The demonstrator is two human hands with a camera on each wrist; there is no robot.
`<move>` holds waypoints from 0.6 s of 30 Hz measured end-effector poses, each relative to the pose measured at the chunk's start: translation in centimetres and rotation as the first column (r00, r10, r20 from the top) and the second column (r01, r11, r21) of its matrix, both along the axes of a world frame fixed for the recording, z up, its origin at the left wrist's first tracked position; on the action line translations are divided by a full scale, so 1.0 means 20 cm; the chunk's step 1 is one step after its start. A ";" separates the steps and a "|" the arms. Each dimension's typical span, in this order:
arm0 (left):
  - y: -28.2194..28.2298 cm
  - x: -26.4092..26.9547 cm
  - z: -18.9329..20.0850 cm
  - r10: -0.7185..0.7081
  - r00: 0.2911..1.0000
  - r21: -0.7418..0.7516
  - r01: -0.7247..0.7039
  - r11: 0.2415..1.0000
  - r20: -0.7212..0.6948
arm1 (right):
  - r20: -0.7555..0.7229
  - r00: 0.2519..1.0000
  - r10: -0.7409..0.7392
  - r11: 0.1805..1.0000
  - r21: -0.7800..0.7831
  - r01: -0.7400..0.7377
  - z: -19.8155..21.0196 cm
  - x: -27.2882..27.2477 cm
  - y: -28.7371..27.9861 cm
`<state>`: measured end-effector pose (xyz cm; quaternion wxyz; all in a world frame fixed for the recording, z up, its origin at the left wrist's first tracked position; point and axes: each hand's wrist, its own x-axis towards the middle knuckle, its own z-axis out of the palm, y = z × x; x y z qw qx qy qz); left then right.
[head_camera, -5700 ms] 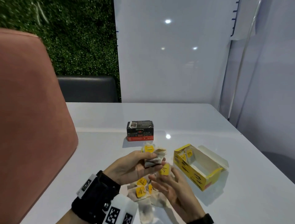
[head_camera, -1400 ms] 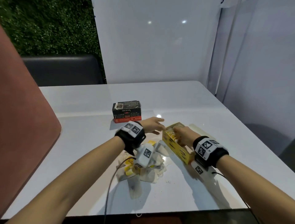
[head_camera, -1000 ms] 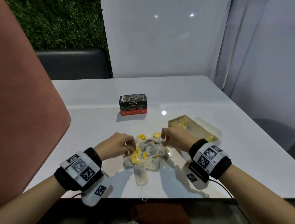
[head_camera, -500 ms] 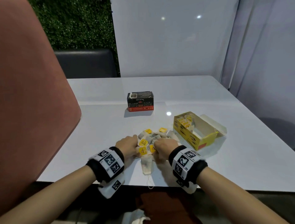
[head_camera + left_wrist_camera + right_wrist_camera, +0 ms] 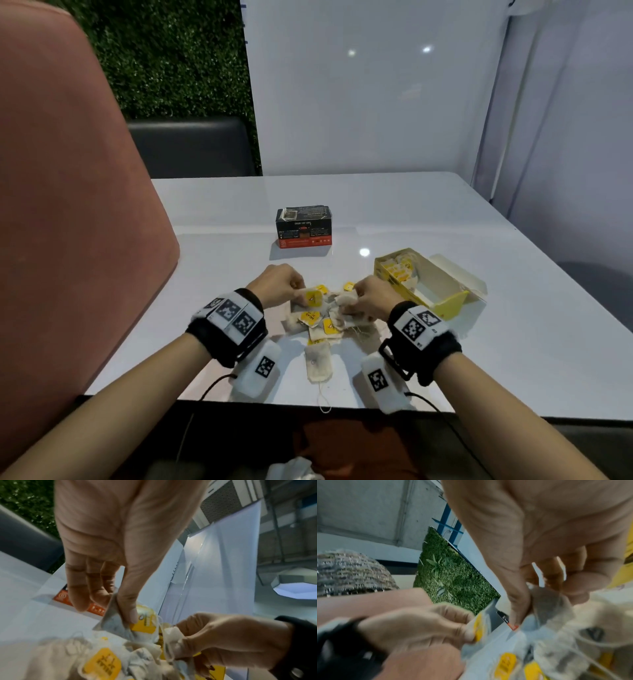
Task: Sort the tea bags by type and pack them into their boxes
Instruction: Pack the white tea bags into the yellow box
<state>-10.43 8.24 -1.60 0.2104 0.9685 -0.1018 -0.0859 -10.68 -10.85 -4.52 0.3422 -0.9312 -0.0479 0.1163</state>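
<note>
Head view: the desk (image 5: 445,212) is seen from above its near edge, faced forward and down; both forearms enter from 6 o'clock.
Left wrist view: held very near, aimed along the left hand (image 5: 109,536) toward 12 o'clock.
Right wrist view: held very near, aimed along the right hand (image 5: 544,531), faced leftward.
Shared: the tea bag pile (image 5: 322,322) and both hands are shown in all three views.
</note>
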 end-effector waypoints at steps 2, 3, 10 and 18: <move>-0.06 0.03 -0.03 0.001 0.999 0.031 0.001 1.000 -0.049 | 0.046 0.998 -0.035 0.994 -0.105 0.040 -0.04 0.02 0.06; -0.09 0.04 -0.06 0.002 0.998 0.058 0.002 0.998 -0.061 | 0.075 0.996 -0.041 0.986 -0.160 0.053 -0.06 0.02 0.09; -0.13 0.09 -0.13 0.011 1.000 0.130 -0.011 0.991 -0.004 | 0.162 0.985 -0.054 0.976 -0.201 0.087 -0.06 0.03 0.13; -0.02 0.10 -0.07 0.042 0.998 -0.093 -0.038 0.995 0.042 | 0.165 0.962 -0.217 0.935 0.318 0.156 0.05 -0.04 -0.04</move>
